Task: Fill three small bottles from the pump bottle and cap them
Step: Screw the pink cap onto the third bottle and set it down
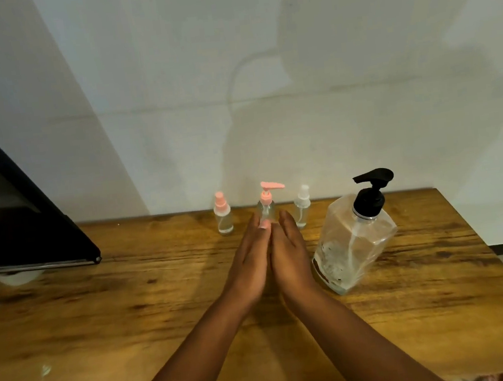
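Three small clear bottles stand in a row at the back of the wooden table (131,298): one with a pink spray cap (223,214) on the left, one with a pink pump top (266,204) in the middle, one with a clear spray cap (302,208) on the right. All three wear their tops. A large clear pump bottle (356,238) with a black pump stands to the right, holding little liquid. My left hand (250,262) and my right hand (289,256) are pressed palm to palm in front of the middle bottle, fingers straight, holding nothing. My fingertips hide that bottle's base.
A dark monitor (12,217) on a stand fills the left side of the table. A white wall rises right behind the bottles. The table's right edge runs diagonally past the pump bottle, with floor beyond.
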